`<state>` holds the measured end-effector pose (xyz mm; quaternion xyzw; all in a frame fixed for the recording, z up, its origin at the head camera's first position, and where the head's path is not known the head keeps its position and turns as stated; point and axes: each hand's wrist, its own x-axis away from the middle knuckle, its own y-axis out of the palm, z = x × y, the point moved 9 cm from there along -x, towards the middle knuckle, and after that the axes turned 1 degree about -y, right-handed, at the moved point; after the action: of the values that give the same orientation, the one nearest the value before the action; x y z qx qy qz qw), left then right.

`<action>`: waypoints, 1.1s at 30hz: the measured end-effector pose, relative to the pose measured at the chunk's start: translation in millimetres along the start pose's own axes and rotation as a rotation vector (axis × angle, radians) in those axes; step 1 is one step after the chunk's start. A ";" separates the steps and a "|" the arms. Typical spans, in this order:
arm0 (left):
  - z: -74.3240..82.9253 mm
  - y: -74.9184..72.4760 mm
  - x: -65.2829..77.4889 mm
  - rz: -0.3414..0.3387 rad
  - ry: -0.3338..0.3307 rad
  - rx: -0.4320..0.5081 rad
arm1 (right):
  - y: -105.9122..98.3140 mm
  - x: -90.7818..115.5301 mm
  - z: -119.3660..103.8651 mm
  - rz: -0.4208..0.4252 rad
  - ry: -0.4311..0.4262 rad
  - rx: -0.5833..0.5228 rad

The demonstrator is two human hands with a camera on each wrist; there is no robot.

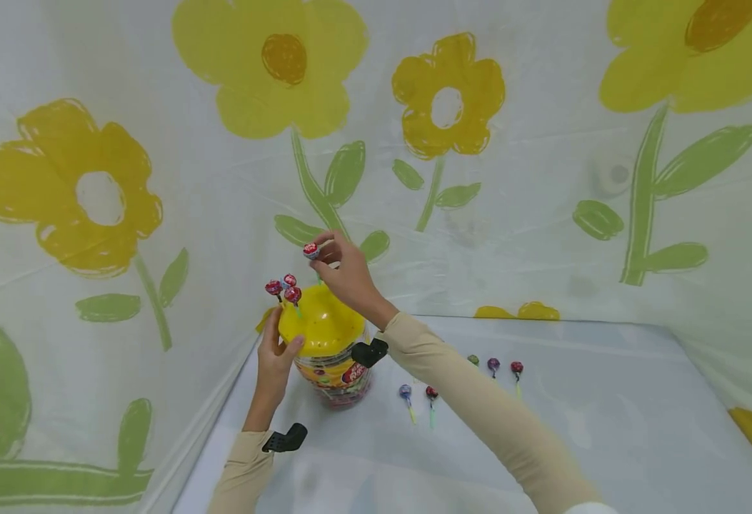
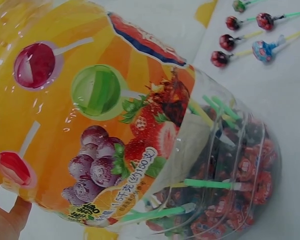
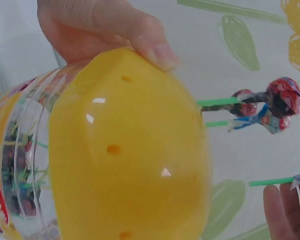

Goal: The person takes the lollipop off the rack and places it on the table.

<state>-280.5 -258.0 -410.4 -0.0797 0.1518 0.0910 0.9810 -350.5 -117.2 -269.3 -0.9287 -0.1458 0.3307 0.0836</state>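
A clear plastic jar (image 1: pixel 343 375) with an orange fruit label and a domed yellow lid (image 1: pixel 324 325) stands tilted on the table. My left hand (image 1: pixel 275 364) grips the lid's left side, thumb in front. Several wrapped lollipops (image 1: pixel 293 294) stick up from the lid's left part, by their sticks. Above the lid, my right hand (image 1: pixel 348 275) pinches another lollipop (image 1: pixel 311 250) in a red wrapper. Its green stick (image 3: pixel 270 183) points toward the lid, apart from it, in the right wrist view. Small holes dot the lid. Lollipops (image 2: pixel 245 165) fill the jar's lower part.
Loose lollipops lie on the white table (image 1: pixel 607 421) right of the jar, among them a blue one (image 1: pixel 405 392) and a red one (image 1: pixel 516 367); the right sleeve may cover more. A white flowered cloth (image 1: pixel 530 214) hangs behind and along the left.
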 end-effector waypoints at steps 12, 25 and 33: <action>6.7 0.3 3.5 -0.027 0.026 -0.065 | -39.4 20.4 -36.0 -0.024 0.037 -0.036; 33.4 6.0 4.6 -0.035 0.042 -0.145 | -77.3 40.3 -29.0 -0.019 0.047 -0.037; 32.6 4.4 3.0 -0.013 0.008 -0.156 | -92.9 57.1 -19.6 -0.009 0.066 0.006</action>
<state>-269.3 -247.3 -381.2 -0.1573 0.1475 0.0958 0.9718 -315.8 -12.1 -264.6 -0.9381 -0.1462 0.3001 0.0928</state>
